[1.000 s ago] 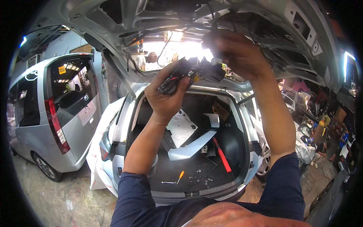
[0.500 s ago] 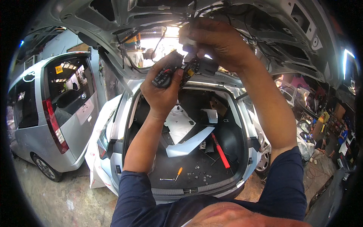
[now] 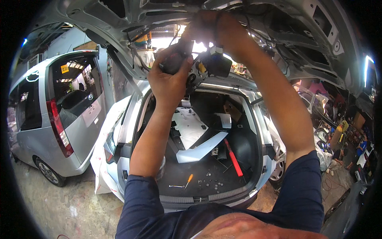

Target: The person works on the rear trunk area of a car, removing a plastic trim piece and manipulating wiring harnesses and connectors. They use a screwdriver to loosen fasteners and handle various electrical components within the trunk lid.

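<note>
Raised under the open tailgate (image 3: 274, 24), both my arms reach up to its bare inner side. My left hand (image 3: 172, 84) is closed round a dark mechanical assembly (image 3: 218, 67) with a rounded motor-like housing, a boxy black part and a small yellow piece. Higher up and to the right, my right hand (image 3: 207, 30) is at the tailgate's inner panel, among loose black wires (image 3: 244, 18). Shadow and blur hide its fingers, so what they touch does not show.
Below, the boot floor (image 3: 175, 169) carries a pale blue-white trim strip (image 3: 203, 148), a red bar-shaped tool (image 3: 233, 158), an orange-handled screwdriver (image 3: 189, 179), a spanner (image 3: 176, 186) and several small fasteners (image 3: 217, 185). A silver van (image 3: 75, 119) stands at left; clutter lies at right.
My right hand has moved up and slightly left, away from the assembly towards the tailgate panel. The assembly has turned a little in my left hand, which stays closed on it.
</note>
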Tool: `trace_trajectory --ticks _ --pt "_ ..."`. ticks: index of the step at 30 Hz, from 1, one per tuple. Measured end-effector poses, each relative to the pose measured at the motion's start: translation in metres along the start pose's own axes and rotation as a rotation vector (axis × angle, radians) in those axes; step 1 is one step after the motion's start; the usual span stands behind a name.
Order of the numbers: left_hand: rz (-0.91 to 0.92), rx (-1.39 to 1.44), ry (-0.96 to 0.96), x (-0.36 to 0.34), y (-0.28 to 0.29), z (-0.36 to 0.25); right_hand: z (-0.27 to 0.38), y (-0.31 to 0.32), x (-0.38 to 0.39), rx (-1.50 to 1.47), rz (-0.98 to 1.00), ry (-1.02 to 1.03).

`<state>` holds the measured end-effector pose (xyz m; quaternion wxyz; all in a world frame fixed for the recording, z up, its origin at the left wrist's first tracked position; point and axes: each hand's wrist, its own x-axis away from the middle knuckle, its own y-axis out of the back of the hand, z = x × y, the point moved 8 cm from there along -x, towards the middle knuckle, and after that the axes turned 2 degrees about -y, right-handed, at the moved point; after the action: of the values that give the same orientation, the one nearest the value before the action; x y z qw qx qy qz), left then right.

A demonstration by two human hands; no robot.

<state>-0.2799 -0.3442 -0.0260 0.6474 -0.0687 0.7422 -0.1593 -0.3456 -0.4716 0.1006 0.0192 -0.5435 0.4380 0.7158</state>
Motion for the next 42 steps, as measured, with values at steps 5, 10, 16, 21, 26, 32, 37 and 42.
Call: trace_trajectory --ticks 5,10,16,21,26,32,37,42 --pt "-0.034 0.134 0.045 -0.007 0.0 -0.005 -0.003 -0.005 -0.002 -0.143 0.07 0.002" --pt "-0.039 0.179 0.1 -0.006 -0.002 -0.01 -0.003 -0.002 -0.004 -0.04 0.083 -0.109" --pt "-0.045 0.255 0.168 -0.006 0.001 -0.003 0.01 0.001 0.003 -0.029 0.061 -0.262" --pt "-0.018 0.341 0.294 0.016 -0.017 0.0 -0.015 0.019 0.022 0.1 -0.042 -0.001" --pt "-0.117 0.444 0.405 0.024 -0.018 -0.004 -0.01 0.046 0.116 0.505 -0.212 -0.093" --pt "-0.155 0.798 0.478 0.023 -0.064 -0.014 -0.074 0.059 0.202 -0.492 -0.368 -0.444" --pt "-0.127 0.939 0.407 0.016 -0.112 -0.014 -0.068 0.045 0.185 -0.692 -0.459 -0.29" --pt "-0.036 0.889 0.444 0.006 -0.135 -0.027 -0.062 0.091 0.185 -0.447 -0.655 -0.194"
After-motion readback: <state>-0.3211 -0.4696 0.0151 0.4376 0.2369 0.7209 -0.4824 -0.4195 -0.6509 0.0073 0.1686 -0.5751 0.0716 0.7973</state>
